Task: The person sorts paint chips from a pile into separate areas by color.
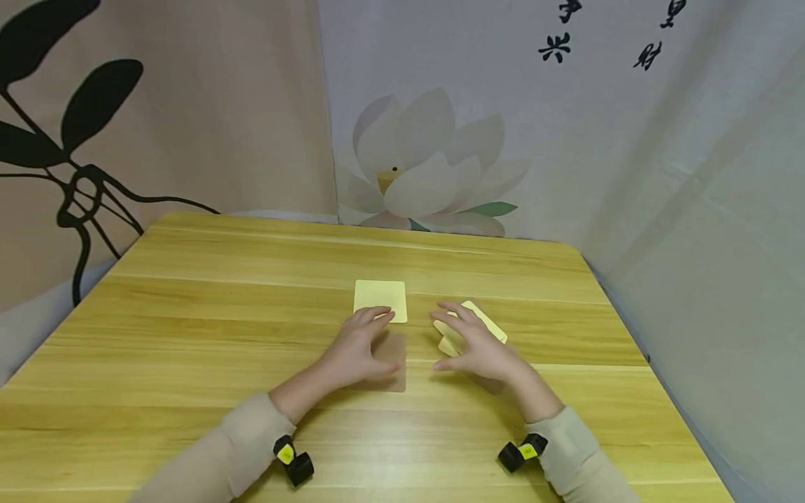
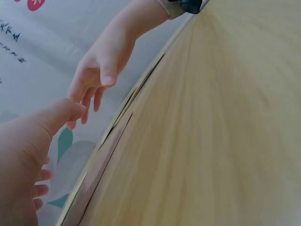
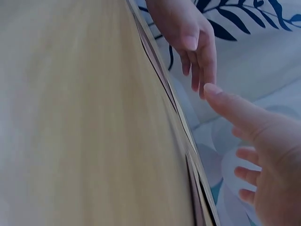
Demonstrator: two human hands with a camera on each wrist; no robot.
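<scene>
My left hand (image 1: 360, 353) hovers with relaxed fingers over a brown square sheet (image 1: 395, 378), partly covering it. Just beyond its fingertips lies a pale yellow square sheet (image 1: 380, 293), flat on the table. To the right, my right hand (image 1: 479, 347) hangs above a loose, overlapping group of yellow sheets (image 1: 489, 323), its thumb and fingers spread apart. A brown sheet (image 1: 489, 384) shows partly from beneath that hand. Both wrist views show the left hand (image 2: 26, 155) and right hand (image 3: 277, 165) raised off the tabletop, holding nothing.
The wooden table (image 1: 189, 314) has a far edge close to a hanging curtain (image 1: 629, 140) printed with a lotus and characters. Another cloth with dark leaves (image 1: 100, 101) hangs at the left. Each sleeve cuff carries a black wrist device (image 1: 294, 462).
</scene>
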